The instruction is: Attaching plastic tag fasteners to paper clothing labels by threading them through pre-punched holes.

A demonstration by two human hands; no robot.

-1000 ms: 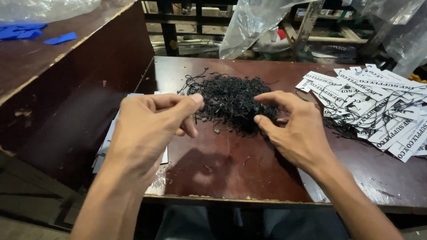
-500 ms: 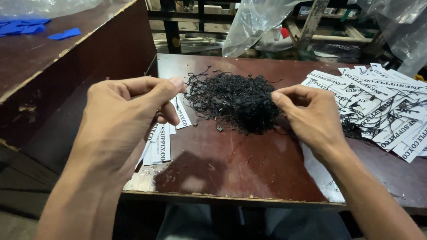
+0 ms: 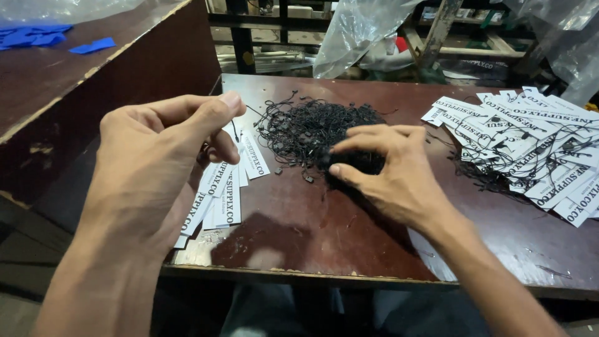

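While the right hand (image 3: 393, 178) reaches into the one heap of black strings (image 3: 315, 128) mid-table, its thumb and forefinger are closing on the near edge of the heap, fingers curled, not spread. Whether a string is actually caught between them, I cannot tell. Left hand (image 3: 159, 168) is up off the table, thumb pressed against the forefinger, and a thin black string (image 3: 232, 128) hangs from that pinch, down over the tags.

Count it up: two hands, one heap, two groups of white tags. Near group (image 3: 224, 187) lies under the left hand, a small fanned stack, partly hidden by the fingers, so no exact count there. Far group (image 3: 530, 143) sprawls at the right end of the table (image 3: 293, 237), too many and too overlapped to count, with black strings trailing across them.

A few loose black bits sit just beside the heap. Clear plastic sheeting (image 3: 355, 31) hangs behind the table. On the raised brown top at left lie blue scraps (image 3: 92, 45), at least two, well apart from everything else.
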